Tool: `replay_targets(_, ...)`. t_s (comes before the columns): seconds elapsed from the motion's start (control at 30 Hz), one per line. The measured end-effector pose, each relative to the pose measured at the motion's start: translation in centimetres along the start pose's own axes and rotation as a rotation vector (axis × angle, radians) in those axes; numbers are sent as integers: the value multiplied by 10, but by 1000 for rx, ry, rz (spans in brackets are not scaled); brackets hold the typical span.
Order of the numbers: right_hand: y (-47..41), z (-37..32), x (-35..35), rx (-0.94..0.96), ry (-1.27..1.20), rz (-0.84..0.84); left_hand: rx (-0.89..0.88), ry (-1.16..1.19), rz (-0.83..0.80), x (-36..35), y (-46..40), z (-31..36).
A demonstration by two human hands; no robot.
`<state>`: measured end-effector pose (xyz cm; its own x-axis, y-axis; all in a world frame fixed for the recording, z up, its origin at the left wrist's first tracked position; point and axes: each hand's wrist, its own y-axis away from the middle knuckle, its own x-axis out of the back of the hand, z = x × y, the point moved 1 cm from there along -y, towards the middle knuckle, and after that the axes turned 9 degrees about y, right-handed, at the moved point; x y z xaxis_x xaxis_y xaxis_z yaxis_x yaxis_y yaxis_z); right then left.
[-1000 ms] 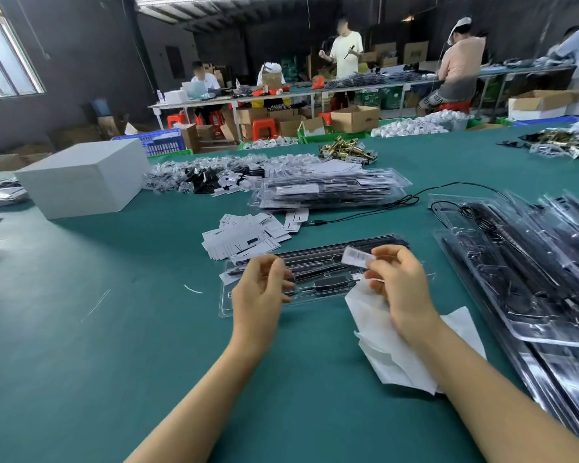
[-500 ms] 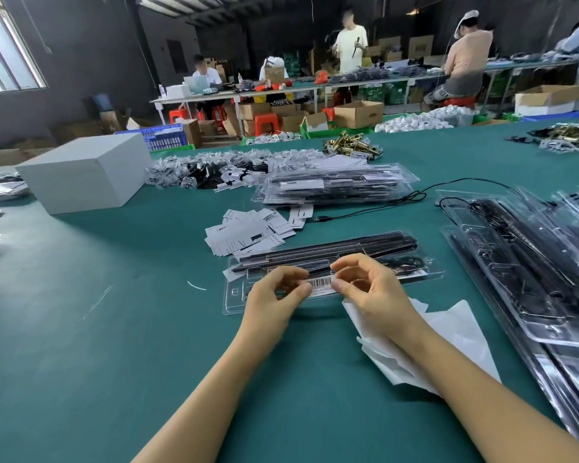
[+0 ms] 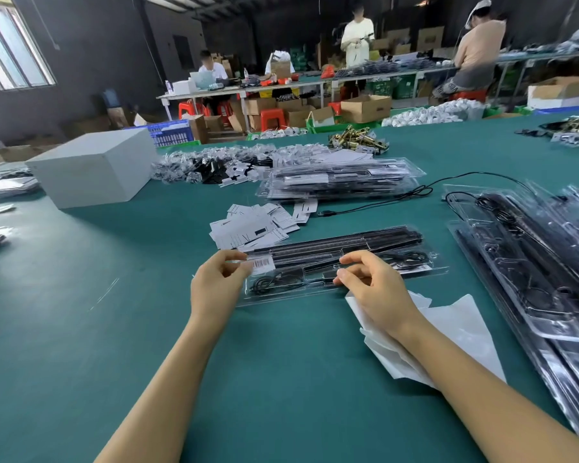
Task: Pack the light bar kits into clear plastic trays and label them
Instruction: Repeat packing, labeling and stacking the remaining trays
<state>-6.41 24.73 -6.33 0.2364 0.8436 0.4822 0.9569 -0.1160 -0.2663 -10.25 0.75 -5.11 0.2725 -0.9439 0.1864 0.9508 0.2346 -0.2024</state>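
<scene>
Two bare forearms come in from the bottom edge, with no sleeve, glove, watch or band on either one as far as the frame reaches. The left hand (image 3: 219, 284) and the right hand (image 3: 376, 292) wear no rings or tape that can be made out, and the nails on the fingers (image 3: 355, 259) look short and unpainted. Nothing of the upper arms, shoulders or clothing shows.
</scene>
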Motion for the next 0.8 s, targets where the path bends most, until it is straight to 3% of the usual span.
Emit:
replay_targets(0.37,-3,3,0,35,69,-13,211,-110,-117,-22,-12,5)
replay_targets(0.8,-4,4,1,25,61,-21,243,-176,-93,-32,-9,15)
